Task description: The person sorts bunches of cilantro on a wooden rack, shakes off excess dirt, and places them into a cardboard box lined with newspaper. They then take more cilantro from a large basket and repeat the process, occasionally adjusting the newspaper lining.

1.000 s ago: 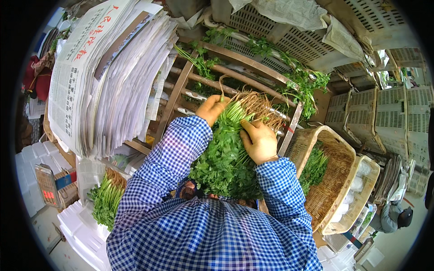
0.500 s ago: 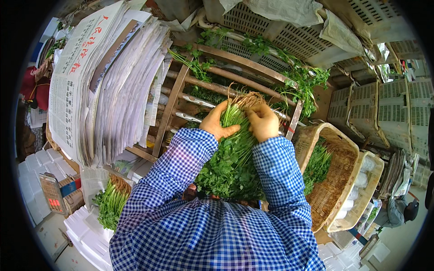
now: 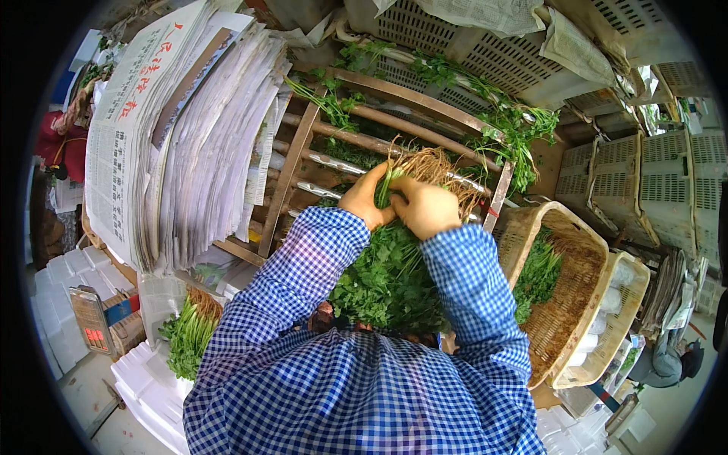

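Note:
A thick bunch of coriander (image 3: 387, 277) lies in front of my body, its leaves toward me and its tangled brown roots (image 3: 436, 167) pointing away. My left hand (image 3: 364, 197) is wrapped round the stems on the left, just below the roots. Closed over the right side of the stems is my right hand (image 3: 429, 208), its thumb and fingers meeting near the left thumb. The hands cover much of the upper stems. Beneath the roots is a rusty metal rack (image 3: 371, 142) of bars, with loose green sprigs (image 3: 523, 140) along its far and right edges.
Stacked newspapers (image 3: 205, 152) stand tall at the left. A plastic crate (image 3: 572, 303) holding more greens is at my right. Another bunch (image 3: 191, 334) lies beside a digital scale (image 3: 92, 318) at lower left. Large slatted crates (image 3: 493, 57) line the back. A person (image 3: 667, 360) is at far right.
My right hand has turned and come down and left over the stems, closer to the left hand. More of the roots now show, spread out to the right.

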### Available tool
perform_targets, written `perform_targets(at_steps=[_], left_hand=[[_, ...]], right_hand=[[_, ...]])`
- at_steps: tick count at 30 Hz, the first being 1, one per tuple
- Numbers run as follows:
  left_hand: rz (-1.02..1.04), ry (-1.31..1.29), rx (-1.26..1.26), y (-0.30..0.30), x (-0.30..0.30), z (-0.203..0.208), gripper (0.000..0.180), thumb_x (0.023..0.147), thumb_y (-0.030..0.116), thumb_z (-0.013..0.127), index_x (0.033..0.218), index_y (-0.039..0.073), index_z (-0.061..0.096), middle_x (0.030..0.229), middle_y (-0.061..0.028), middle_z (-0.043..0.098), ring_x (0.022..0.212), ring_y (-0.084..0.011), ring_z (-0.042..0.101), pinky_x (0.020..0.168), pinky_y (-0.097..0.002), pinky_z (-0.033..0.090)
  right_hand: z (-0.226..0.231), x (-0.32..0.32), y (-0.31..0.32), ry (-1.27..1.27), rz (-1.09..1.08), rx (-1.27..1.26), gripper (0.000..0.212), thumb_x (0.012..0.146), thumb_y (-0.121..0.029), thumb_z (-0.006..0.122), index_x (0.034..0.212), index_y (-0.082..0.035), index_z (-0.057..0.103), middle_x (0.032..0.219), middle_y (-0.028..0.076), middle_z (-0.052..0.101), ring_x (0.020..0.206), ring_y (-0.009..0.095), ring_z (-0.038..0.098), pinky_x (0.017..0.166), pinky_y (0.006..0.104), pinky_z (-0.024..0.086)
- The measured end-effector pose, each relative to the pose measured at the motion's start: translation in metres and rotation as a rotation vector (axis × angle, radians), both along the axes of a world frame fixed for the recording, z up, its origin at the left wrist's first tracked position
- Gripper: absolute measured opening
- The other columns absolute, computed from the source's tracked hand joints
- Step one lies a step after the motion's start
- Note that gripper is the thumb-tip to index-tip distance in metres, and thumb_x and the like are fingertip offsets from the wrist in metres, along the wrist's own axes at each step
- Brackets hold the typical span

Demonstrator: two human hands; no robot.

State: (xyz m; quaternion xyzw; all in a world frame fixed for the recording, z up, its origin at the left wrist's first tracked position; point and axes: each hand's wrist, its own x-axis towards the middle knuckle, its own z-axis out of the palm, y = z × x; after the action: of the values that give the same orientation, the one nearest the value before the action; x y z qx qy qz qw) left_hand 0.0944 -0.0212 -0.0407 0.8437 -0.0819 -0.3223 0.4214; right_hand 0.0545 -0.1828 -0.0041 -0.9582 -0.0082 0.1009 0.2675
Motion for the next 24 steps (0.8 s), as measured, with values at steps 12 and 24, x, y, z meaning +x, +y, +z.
perform_targets(at_steps=[12,24], left_hand=[[0.013,0.041,-0.110,0.007,-0.003,0.009,0.108,0.076,0.030,0.087,0.160,0.014,0.021,0.160,-0.0225,0.031,0.149,-0.0371,0.029,0.123,-0.0466,0.026],[-0.174,0.010,-0.131,0.008,0.010,-0.017,0.095,0.084,0.025,0.082,0.159,0.013,0.024,0.159,-0.0201,0.034,0.148,-0.0342,0.032,0.123,-0.0439,0.026]], right_hand=[[0.028,-0.050,-0.127,-0.256,-0.890,0.970,0.024,0.100,-0.011,0.060,0.122,-0.003,0.061,0.086,0.008,0.069,0.065,0.013,0.065,0.057,0.0267,0.055],[-0.025,-0.105,-0.041,0.184,-0.751,0.369,0.054,0.097,-0.036,0.066,0.139,-0.003,0.055,0.127,0.021,0.067,0.113,0.032,0.068,0.097,0.0382,0.054]])
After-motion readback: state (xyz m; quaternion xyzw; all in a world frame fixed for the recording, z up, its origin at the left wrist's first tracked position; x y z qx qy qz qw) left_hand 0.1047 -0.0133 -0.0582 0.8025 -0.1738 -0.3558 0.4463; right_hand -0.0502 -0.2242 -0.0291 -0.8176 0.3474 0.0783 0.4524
